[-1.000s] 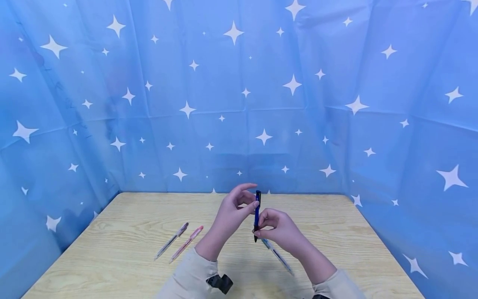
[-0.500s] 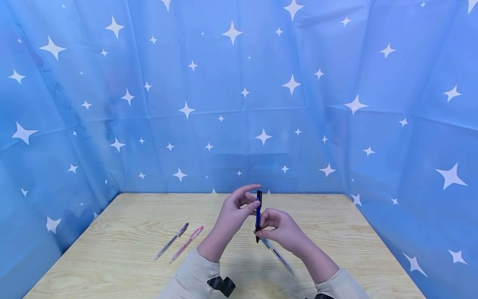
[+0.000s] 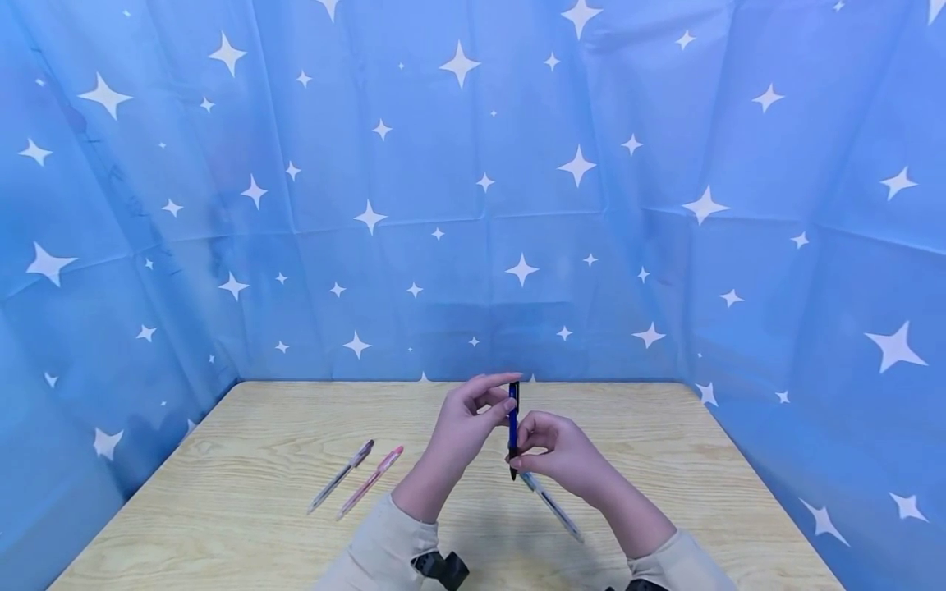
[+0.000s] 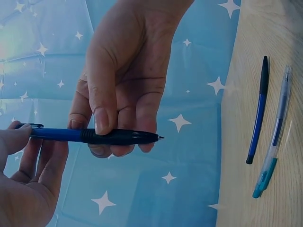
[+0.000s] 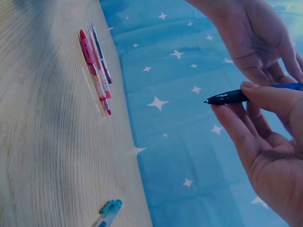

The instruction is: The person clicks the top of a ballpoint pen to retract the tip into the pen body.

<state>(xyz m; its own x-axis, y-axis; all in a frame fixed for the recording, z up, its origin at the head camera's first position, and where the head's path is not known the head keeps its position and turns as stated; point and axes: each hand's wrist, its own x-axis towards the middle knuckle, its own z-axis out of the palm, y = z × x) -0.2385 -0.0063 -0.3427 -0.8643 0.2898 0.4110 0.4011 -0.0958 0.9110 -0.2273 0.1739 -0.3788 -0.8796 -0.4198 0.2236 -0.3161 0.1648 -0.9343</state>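
A blue ballpoint pen (image 3: pixel 513 427) with a black grip stands nearly upright between both hands above the table. My left hand (image 3: pixel 461 423) holds its upper part between thumb and fingers, and the index finger reaches across right at the pen's top end. Lower down, my right hand (image 3: pixel 557 451) pinches the black grip between thumb and fingers. In the left wrist view the ballpoint pen (image 4: pixel 109 135) shows a small metal point sticking out of its black end. The same black end of the pen (image 5: pixel 227 97) appears over the right fingertips in the right wrist view.
Left on the wooden table (image 3: pixel 244 460) lie a dark-capped clear pen (image 3: pixel 342 476) and a pink pen (image 3: pixel 369 483). A clear pen with a teal end (image 3: pixel 550 505) lies below my right hand. Beside it, another blue pen (image 4: pixel 259 113) shows. A star-patterned curtain (image 3: pixel 443 246) surrounds the table.
My left index finger has come down from above the pen to its top end. The pen and both hands have shifted very slightly right.
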